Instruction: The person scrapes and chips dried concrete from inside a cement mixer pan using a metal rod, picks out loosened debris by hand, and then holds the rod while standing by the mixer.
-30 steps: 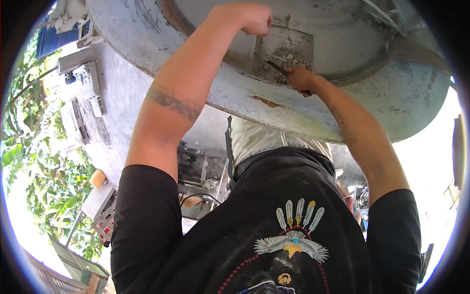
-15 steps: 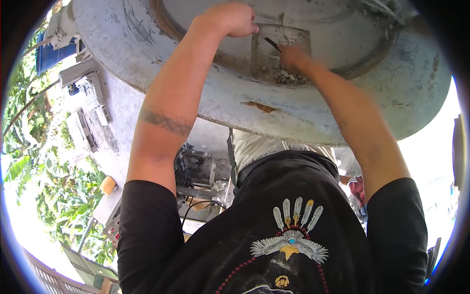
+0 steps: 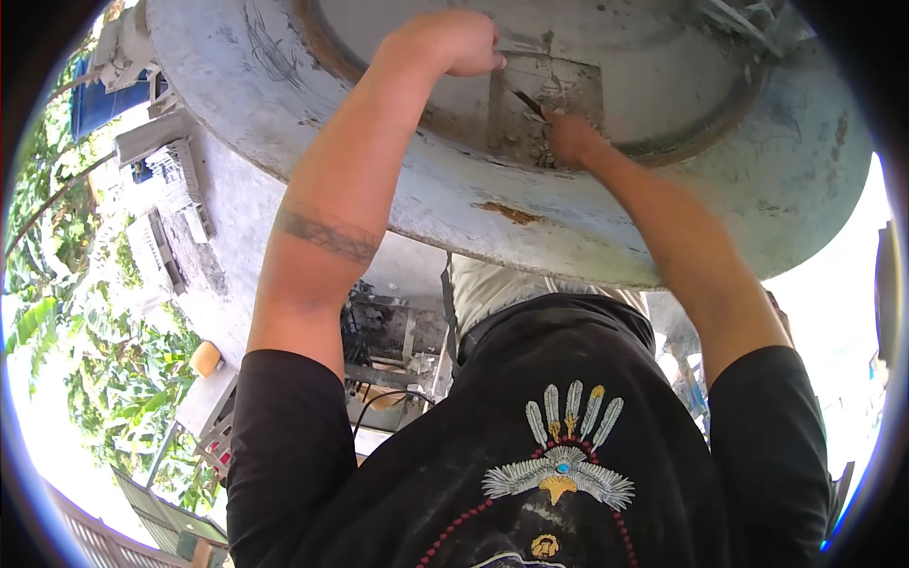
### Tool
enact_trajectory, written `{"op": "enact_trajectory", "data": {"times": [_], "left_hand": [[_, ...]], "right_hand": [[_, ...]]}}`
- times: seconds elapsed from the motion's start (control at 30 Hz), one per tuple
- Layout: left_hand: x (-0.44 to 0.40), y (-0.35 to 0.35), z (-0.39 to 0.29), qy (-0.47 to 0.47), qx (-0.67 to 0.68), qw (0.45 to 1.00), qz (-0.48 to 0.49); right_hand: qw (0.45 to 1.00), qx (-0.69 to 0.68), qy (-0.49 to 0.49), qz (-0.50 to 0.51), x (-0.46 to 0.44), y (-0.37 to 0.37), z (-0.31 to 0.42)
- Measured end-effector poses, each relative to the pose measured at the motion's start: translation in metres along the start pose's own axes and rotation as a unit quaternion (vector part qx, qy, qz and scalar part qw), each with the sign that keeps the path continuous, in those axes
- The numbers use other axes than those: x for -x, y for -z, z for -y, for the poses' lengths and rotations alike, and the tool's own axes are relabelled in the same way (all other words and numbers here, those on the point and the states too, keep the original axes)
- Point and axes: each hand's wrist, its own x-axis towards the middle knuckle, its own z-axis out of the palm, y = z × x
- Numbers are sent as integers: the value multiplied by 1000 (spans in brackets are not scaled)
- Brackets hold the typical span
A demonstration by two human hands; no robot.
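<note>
At the top of the head view, my left hand [image 3: 466,45] is closed above the left part of a rectangular recess [image 3: 578,87] in the grey round surface. Whatever its fingers may hold is hidden. My right hand [image 3: 572,140] grips a dark, narrow-bladed tool [image 3: 527,102], whose tip points up and left over the recess. Broken grey fragments [image 3: 543,157] lie beside this hand, at the recess's lower edge.
The round piece has a wide, worn rim [image 3: 606,232] with a brown chipped patch. Below it are a concrete floor [image 3: 241,180], a dark cable [image 3: 374,398] and clutter. Stacked grey blocks [image 3: 180,180] and a yellow object [image 3: 205,359] are at the left.
My left hand has shifted left and slightly down. My right hand with the tool moved up over the recess, then back down a little toward the fragments. The view has shifted slightly.
</note>
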Motion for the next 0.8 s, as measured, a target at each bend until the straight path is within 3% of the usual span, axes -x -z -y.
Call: {"op": "enact_trajectory", "data": {"times": [0.07,0.17,0.23,0.27,0.43,0.57,0.63,0.7,0.8], "left_hand": [[7,4,-1,-2,-2,1000,-1],[1,2,0,-2,1,1000,-12],[-2,-2,0,0,5,1000,-14],[0,1,-1,6,20,1000,-8],[0,-3,0,28,51,998,-8],[-5,-1,14,-29,65,997,-10],[-11,4,16,-32,43,999,-8],[-10,5,10,-60,73,994,-51],[-1,18,-12,-58,93,994,-24]], "right_hand": [[999,26,11,-30,0,-13,-3],[997,30,65,27,-1,29,-16],[995,-80,-41,50,9,56,-26],[995,-81,-40,53,5,52,-40],[996,-69,49,19,-32,42,-107],[995,-93,36,10,-37,22,-123],[993,-77,86,-8,-45,27,-148],[991,-94,100,-7,-51,27,-154],[987,-133,87,0,-46,16,-127]]}}
